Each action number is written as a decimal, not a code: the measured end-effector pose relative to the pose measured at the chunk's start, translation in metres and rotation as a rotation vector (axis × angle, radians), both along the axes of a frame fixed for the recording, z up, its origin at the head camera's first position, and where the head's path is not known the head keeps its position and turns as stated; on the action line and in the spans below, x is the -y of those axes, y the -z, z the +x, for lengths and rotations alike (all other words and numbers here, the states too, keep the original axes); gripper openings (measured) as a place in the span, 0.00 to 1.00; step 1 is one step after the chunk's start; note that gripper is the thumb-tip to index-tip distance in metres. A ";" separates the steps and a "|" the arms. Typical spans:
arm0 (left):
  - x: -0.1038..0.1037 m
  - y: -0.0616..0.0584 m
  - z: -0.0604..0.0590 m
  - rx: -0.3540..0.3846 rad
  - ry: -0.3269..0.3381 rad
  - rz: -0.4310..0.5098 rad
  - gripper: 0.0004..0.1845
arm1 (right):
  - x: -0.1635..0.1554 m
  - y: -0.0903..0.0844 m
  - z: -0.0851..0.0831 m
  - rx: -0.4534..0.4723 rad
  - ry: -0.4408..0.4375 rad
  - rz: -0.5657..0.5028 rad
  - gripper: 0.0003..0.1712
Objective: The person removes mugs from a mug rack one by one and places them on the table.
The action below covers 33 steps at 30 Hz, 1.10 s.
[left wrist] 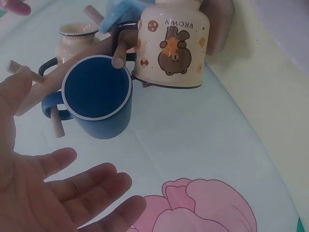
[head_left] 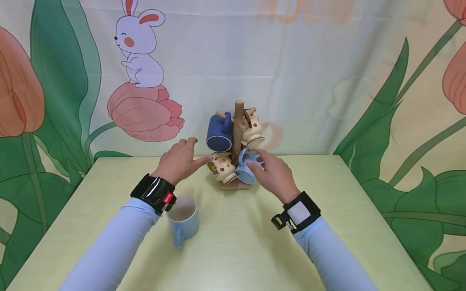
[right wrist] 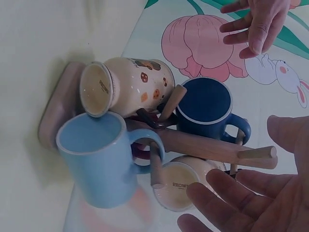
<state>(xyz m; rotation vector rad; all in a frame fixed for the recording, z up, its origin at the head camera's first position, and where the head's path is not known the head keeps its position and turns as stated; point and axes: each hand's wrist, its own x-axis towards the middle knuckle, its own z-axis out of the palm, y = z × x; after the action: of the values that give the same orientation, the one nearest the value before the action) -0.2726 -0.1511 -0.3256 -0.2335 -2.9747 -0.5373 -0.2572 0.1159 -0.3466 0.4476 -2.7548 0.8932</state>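
— While the wooden mug tree [head_left: 238, 133] stands at the far middle of the table [head_left: 327, 226], where are the hands kept?

— The left hand [head_left: 179, 161] is held open beside the dark blue mug [head_left: 220, 131], fingers spread, nothing gripped. The right hand [head_left: 275, 174] is laid with relaxed fingers against the light blue mug [head_left: 246, 166], which is hung by its handle on a low peg.

— Is that mug gripped?

— It seems only touched; the head view is partly blocked there. Two cream bear mugs [right wrist: 130, 87] are hung alongside, and another light blue mug [head_left: 183, 220] is left upright near the left wrist.
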 end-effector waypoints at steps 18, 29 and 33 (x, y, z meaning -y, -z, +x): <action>-0.011 -0.025 -0.032 -0.042 0.001 -0.111 0.44 | 0.026 -0.044 -0.039 0.018 0.099 0.152 0.38; -0.013 -0.034 -0.053 -0.053 -0.015 -0.121 0.39 | 0.045 -0.057 -0.050 -0.011 0.176 0.241 0.30; -0.013 -0.036 -0.064 -0.071 -0.002 -0.137 0.38 | 0.049 -0.059 -0.052 -0.022 0.195 0.256 0.30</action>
<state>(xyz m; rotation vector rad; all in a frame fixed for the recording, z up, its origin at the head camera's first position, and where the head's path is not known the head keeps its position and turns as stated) -0.3366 -0.1380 -0.2893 -0.2559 -2.9445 -0.3178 -0.3087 0.0673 -0.2877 0.2221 -2.8416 0.4901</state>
